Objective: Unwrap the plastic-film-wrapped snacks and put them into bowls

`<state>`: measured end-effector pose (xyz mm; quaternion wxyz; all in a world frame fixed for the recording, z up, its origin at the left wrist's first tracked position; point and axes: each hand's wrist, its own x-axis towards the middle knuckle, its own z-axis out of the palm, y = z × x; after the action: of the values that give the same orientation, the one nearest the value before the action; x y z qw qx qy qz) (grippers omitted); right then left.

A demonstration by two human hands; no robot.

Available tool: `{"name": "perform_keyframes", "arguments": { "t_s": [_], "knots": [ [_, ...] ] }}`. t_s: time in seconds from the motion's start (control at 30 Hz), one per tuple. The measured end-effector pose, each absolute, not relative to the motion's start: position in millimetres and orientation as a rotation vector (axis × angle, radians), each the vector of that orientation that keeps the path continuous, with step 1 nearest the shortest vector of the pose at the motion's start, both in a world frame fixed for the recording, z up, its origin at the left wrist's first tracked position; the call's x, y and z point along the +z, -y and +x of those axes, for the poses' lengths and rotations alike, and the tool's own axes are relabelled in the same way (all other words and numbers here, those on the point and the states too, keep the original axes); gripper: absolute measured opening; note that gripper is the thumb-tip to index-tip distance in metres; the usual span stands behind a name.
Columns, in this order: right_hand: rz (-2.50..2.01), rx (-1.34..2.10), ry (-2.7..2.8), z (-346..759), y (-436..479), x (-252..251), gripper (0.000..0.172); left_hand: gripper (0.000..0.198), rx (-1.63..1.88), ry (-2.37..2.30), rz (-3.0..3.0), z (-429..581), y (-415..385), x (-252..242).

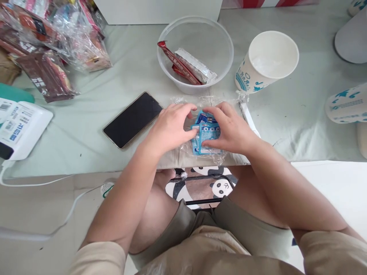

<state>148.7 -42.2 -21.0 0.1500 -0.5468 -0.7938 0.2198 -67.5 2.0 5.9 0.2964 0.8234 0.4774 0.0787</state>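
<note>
My left hand [169, 128] and my right hand [229, 128] meet at the near edge of the table, fingers curled round a clear plastic bag [206, 154] that holds several small blue sachets [207, 134]. Both hands pinch the bag from either side, thumbs on the sachets. Behind them stands a clear plastic bowl [220, 34] with a red packet [178, 63] and a silver-white packet [193, 65] inside. A black phone [132, 119] lies face up just left of my left hand.
A white paper cup [266, 61] with blue print stands right of the bowl; another [345, 104] lies on its side at the right edge. Bagged snacks [54, 42] pile at the back left. A white device [20, 128] with a cable sits at the left.
</note>
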Motion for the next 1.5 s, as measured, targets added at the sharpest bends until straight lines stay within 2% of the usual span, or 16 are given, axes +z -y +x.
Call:
{"name": "perform_keyframes", "arguments": {
  "t_s": [0.13,0.33,0.53,0.63,0.8,0.9,1.13,1.3,1.43,1.5],
  "knots": [
    [-1.601,0.712,2.208,151.0,41.5,-19.4,0.073,0.060,0.178,-1.270,2.198,-72.8,-2.0,4.9],
    [-1.619,0.787,2.124,155.2,40.9,-16.6,0.056,0.092,-0.155,-1.206,2.184,-76.1,0.3,11.2],
    [-1.460,0.768,2.075,161.9,50.4,-4.6,0.035,0.096,-0.263,-1.196,2.160,-77.8,-1.3,16.0],
    [-1.510,0.837,1.951,165.1,58.5,4.2,0.032,0.093,-0.254,-1.215,2.150,-78.9,-1.4,18.4],
    [-1.625,0.792,1.545,171.0,60.3,10.8,0.041,0.090,-0.198,-1.211,2.157,-80.3,0.2,20.3],
    [-1.684,0.801,1.266,175.2,55.9,4.4,0.041,0.084,-0.096,-1.184,2.184,-82.9,1.7,20.2],
    [-1.445,0.702,0.955,176.6,46.0,2.6,0.037,0.043,0.271,-1.205,2.161,-85.0,4.0,25.6],
    [-1.404,0.460,1.000,168.7,19.1,37.4,0.034,0.026,0.421,-1.241,2.064,-80.7,0.1,32.8],
    [-1.525,0.012,1.413,153.8,-21.0,68.0,0.034,0.021,0.510,-1.209,2.050,-79.0,-4.8,30.9],
    [-1.615,-0.045,1.659,142.8,-43.6,75.4,0.032,0.020,0.529,-1.207,2.049,-78.8,-7.3,28.3]
  ]
}}
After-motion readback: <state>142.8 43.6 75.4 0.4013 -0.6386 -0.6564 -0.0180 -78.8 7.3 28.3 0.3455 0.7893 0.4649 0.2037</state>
